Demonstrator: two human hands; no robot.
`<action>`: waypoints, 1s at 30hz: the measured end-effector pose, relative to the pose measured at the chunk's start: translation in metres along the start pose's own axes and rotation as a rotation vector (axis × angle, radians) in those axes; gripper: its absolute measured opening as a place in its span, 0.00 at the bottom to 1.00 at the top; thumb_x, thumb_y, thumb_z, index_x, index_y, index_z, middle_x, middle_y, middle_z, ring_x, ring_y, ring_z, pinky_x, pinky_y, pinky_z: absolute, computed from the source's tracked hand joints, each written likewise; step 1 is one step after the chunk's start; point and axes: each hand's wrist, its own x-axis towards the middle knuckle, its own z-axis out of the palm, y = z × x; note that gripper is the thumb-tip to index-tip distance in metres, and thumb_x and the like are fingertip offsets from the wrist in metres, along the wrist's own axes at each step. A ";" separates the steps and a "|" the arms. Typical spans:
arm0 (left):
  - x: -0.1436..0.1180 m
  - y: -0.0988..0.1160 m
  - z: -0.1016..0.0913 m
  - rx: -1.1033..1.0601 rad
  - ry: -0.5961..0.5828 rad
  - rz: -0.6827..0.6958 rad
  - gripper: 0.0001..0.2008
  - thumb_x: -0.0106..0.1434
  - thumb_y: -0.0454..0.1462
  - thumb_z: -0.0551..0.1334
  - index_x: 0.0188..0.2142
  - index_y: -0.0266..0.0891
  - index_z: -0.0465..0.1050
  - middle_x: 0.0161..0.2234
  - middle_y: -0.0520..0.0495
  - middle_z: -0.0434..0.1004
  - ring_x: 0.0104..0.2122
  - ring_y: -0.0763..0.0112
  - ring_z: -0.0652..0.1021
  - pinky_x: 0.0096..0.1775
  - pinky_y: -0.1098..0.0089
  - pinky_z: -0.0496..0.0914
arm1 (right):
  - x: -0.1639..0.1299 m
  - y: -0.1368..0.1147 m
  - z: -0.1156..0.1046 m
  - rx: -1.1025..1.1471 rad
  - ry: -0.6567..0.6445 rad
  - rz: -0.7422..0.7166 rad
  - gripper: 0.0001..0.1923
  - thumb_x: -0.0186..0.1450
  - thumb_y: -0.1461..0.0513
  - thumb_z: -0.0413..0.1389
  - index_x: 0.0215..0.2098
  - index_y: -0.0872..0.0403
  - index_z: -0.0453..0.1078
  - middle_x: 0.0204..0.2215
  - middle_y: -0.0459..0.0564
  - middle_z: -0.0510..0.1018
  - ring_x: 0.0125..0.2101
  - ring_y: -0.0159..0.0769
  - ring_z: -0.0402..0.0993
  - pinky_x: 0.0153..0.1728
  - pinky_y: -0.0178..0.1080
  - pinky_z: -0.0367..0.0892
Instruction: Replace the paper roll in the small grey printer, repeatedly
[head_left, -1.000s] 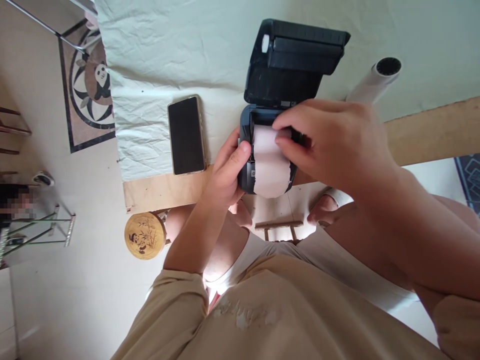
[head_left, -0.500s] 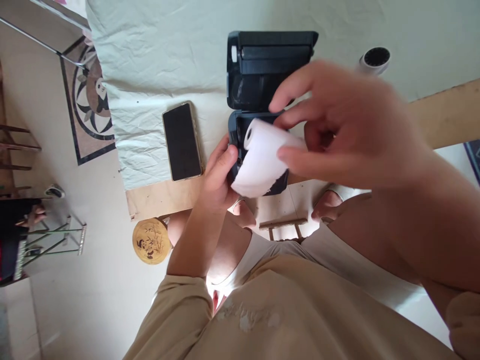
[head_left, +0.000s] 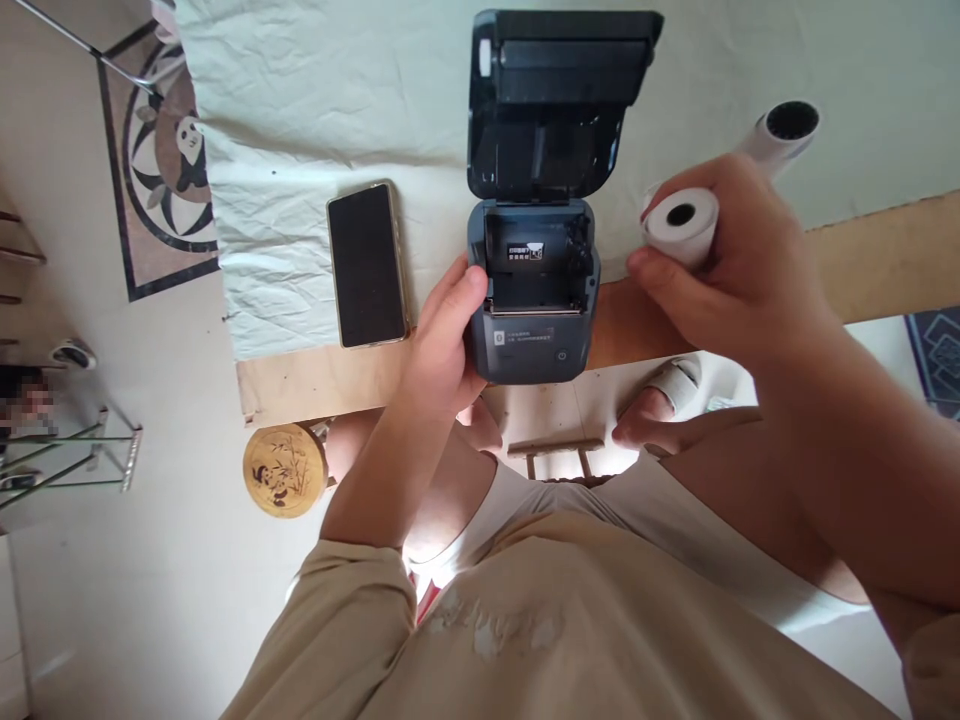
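A small dark grey printer [head_left: 534, 338] sits at the table's near edge with its lid [head_left: 559, 100] swung up and its paper bay showing no roll inside. My left hand [head_left: 444, 335] grips the printer's left side, thumb on the top edge. My right hand [head_left: 731, 265] holds a white paper roll [head_left: 679, 222] to the right of the printer, core hole facing me.
A black phone [head_left: 367, 264] lies face up left of the printer on a wrinkled pale cloth [head_left: 315, 130]. A second white roll [head_left: 776, 135] lies at the far right. The wooden table edge [head_left: 885, 260] shows on the right. A round stool [head_left: 284, 469] stands below.
My right hand lifted the paper roll out of the printer's bay and carried it to the right. The bay now has no roll in it. My left hand stayed on the printer.
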 end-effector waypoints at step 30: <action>-0.002 -0.001 0.000 0.043 -0.042 0.068 0.17 0.65 0.50 0.61 0.45 0.43 0.74 0.43 0.50 0.82 0.60 0.62 0.75 0.55 0.68 0.76 | 0.015 0.032 -0.020 -0.322 0.058 0.364 0.30 0.54 0.65 0.62 0.55 0.51 0.65 0.50 0.56 0.71 0.49 0.39 0.72 0.47 0.44 0.68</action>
